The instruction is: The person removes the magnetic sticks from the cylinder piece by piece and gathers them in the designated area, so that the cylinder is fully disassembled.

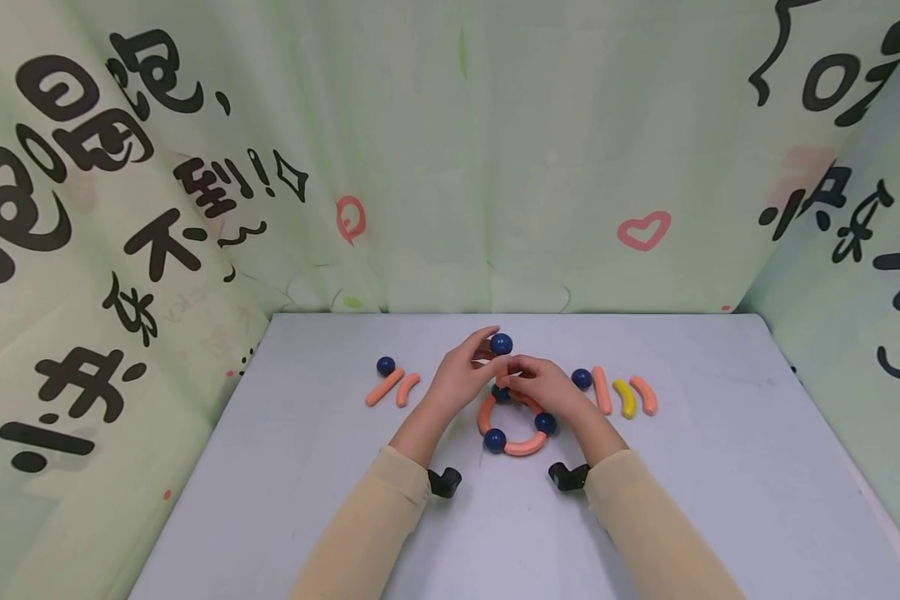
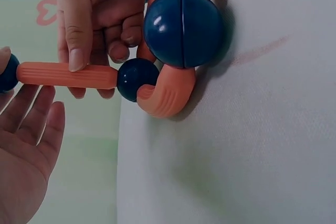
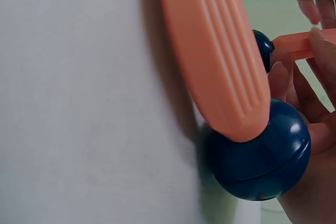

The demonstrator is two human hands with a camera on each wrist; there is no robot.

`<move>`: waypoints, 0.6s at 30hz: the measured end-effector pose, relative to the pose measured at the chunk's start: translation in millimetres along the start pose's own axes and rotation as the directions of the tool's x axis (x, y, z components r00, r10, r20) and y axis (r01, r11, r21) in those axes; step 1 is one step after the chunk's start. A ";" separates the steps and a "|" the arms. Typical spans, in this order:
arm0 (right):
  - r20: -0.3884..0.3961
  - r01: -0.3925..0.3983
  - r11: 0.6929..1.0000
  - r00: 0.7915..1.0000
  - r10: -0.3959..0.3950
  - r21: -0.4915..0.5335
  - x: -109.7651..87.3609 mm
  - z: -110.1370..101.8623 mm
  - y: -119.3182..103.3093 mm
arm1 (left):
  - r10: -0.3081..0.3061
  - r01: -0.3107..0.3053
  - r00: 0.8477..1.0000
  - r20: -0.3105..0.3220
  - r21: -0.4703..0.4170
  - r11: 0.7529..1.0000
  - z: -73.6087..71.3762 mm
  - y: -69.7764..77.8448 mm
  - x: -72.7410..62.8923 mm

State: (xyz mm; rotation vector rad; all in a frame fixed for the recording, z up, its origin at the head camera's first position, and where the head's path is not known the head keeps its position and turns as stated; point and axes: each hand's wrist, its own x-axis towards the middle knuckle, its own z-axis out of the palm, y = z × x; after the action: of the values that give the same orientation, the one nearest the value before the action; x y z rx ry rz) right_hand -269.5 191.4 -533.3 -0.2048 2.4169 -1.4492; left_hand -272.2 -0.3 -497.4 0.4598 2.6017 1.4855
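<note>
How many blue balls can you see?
6: three balls in the ring, one to its left, one to its right, one held in the left hand. More may be hidden.

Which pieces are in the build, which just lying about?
In the build: held ball, held rod, blue-orange ring.

Apparently loose: left ball, left straight rod, left curved rod, right ball, right straight rod, yellow rod, right curved rod.

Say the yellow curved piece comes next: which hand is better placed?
Probably the right hand: the yellow piece lies right of the ring, whereas the left hand would reach across. The right pinches the orange rod, so would need to release first.
</note>
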 end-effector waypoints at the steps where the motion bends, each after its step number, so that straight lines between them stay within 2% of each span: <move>1: -0.004 -0.004 1.000 1.000 0.004 0.000 -0.3 0.0 -0.3 | 0.008 -0.008 1.000 -0.004 -0.003 1.000 -0.1 0.4 0.0; 4: -0.005 -0.006 1.000 1.000 0.006 0.009 -0.8 0.3 -0.9 | 0.022 -0.022 1.000 -0.019 0.004 1.000 0.0 2.5 0.6; 9: -0.003 -0.002 1.000 1.000 0.002 0.008 -1.2 1.3 -1.6 | -0.003 0.003 0.999 -0.037 0.021 1.000 -0.4 7.2 0.6; 18: 0.000 0.011 0.999 1.000 -0.011 -0.031 -3.0 1.2 -2.8 | -0.010 0.011 1.000 -0.027 0.050 0.999 0.2 10.7 -0.8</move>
State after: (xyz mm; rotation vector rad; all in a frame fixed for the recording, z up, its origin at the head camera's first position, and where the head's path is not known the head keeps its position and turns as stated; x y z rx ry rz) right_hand -266.4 189.9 -530.8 -0.2255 2.4433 -1.4175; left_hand -269.2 4.7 -488.3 0.4333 2.6628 1.4362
